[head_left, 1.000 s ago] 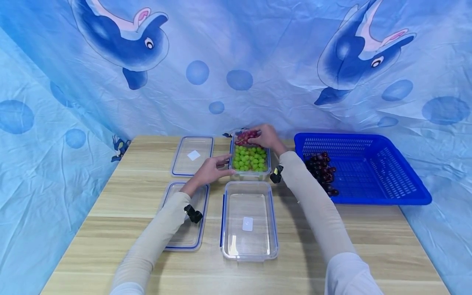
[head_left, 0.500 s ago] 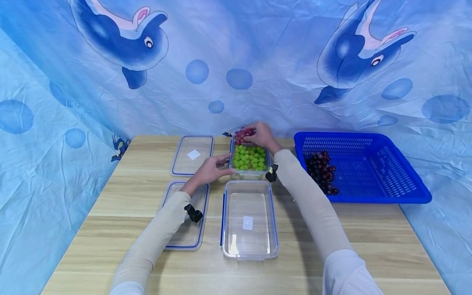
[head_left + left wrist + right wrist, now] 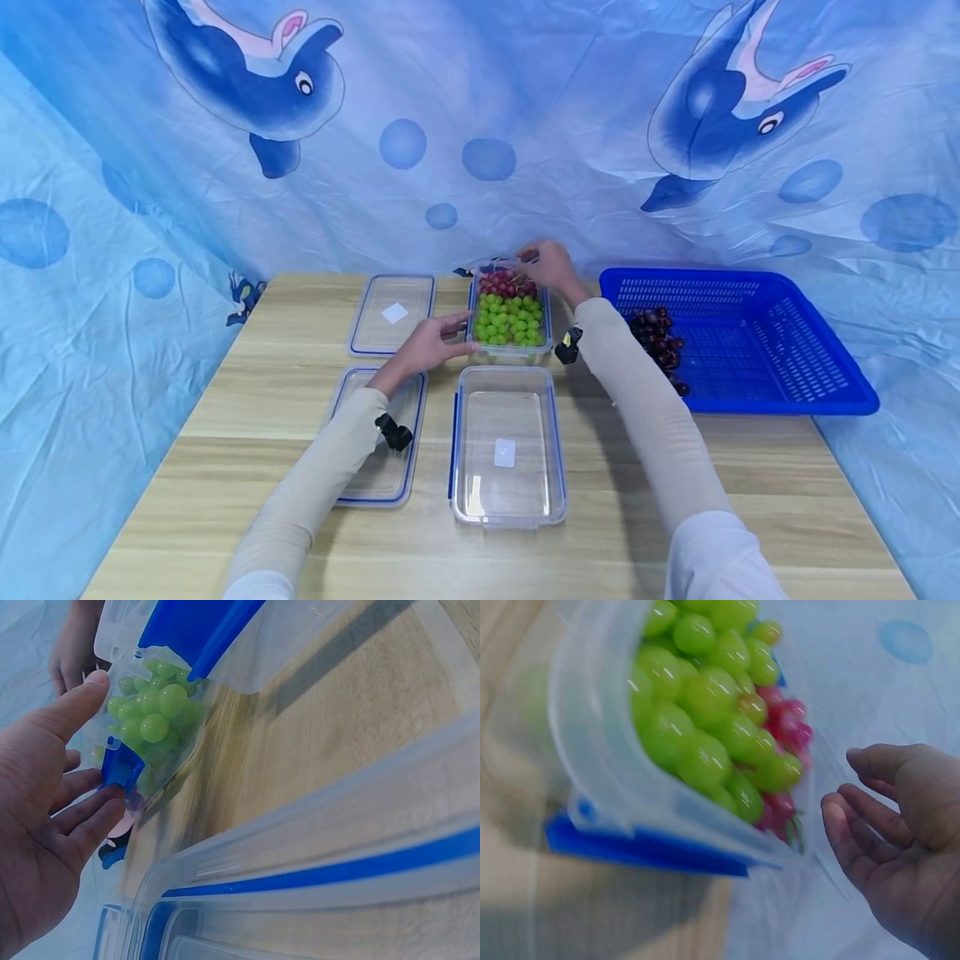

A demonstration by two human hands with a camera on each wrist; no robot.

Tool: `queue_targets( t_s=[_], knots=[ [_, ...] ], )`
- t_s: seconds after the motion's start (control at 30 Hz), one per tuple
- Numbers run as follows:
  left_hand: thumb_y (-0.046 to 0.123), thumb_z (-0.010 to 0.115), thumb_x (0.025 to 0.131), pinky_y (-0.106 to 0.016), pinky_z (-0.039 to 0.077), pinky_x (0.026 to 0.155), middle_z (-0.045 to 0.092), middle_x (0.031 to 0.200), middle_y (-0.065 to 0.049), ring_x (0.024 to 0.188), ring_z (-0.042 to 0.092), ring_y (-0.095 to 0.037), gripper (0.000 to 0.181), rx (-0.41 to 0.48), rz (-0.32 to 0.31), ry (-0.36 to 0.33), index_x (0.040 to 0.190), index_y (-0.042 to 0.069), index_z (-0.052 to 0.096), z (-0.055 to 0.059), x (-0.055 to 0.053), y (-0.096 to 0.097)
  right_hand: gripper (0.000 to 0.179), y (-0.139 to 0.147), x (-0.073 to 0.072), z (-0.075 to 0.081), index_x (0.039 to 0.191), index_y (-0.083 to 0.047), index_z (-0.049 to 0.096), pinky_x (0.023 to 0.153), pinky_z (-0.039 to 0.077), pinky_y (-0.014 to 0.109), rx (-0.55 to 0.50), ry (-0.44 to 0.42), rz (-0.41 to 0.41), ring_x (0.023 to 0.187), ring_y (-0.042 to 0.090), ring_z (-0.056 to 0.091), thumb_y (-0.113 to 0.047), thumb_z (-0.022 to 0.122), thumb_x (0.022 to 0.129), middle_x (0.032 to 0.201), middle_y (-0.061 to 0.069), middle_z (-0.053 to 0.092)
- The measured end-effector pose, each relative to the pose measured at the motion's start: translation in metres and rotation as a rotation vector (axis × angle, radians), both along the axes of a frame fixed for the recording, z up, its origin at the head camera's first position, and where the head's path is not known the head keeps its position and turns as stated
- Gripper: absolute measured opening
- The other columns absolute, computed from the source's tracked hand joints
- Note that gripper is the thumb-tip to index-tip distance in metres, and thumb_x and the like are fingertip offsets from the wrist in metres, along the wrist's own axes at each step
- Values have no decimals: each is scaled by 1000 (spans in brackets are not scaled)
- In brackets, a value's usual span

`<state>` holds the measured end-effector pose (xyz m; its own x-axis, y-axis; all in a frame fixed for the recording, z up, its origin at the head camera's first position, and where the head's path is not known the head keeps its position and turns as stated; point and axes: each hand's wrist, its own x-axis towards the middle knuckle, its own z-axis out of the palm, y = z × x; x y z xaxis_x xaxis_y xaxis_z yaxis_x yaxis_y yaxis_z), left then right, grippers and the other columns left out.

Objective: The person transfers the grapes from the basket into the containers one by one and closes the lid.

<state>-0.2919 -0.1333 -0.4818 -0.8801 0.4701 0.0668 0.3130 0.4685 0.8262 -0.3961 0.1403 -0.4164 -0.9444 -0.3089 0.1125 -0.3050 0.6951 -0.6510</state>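
A clear container (image 3: 512,353) with a blue seal holds green grapes (image 3: 510,322) in front and red grapes (image 3: 504,283) behind. My left hand (image 3: 431,343) is at its left side, thumb by the near corner; in the left wrist view the fingers (image 3: 101,814) touch a blue clip (image 3: 122,765). Over the far right corner is my right hand (image 3: 550,267), its fingers loosely bent. Nothing lies between those fingers in the right wrist view, where the hand (image 3: 900,832) is apart from the red grapes (image 3: 786,724).
Nearer me stands a second clear container (image 3: 504,492). Two blue-edged lids (image 3: 393,333) lie to the left, the nearer lid (image 3: 378,483) under my left forearm. At the right is a blue basket (image 3: 765,350) with dark grapes (image 3: 660,337), partly behind my right sleeve.
My right hand has let go of the red grapes, which now lie in the container behind the green ones, and has moved up to the right. My left hand has stayed put.
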Motion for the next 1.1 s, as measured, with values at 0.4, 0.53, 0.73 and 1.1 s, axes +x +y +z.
queue_targets(
  t_s=[0.4,0.53,0.73,1.1],
  knots=[
    [43,76,92,-44,50,110,46,157,-11,135,54,-34,79,11,-2,-5,155,7,44,2,-1,-1,21,27,4,17,111,2,77,97,56,49,157,-70,-28,108,36,68,-8,71,94,114,20,74],
    [43,76,93,-43,50,110,46,157,-12,135,55,-35,79,13,-7,-5,154,6,44,2,0,-1,19,27,7,11,110,-3,79,93,58,45,172,-127,-15,107,34,68,-10,73,94,114,16,75],
    [42,75,93,-42,50,109,47,156,-13,134,56,-34,77,5,-13,-1,155,8,44,0,2,1,23,23,10,7,115,-2,77,86,57,42,169,-170,18,100,36,67,-14,69,97,124,17,72],
    [35,65,102,-48,47,112,47,155,-18,137,53,-34,64,84,8,-25,154,4,44,11,0,-23,33,20,17,25,123,4,70,99,55,50,89,-89,45,113,36,66,-17,65,99,119,22,72]
  ],
)
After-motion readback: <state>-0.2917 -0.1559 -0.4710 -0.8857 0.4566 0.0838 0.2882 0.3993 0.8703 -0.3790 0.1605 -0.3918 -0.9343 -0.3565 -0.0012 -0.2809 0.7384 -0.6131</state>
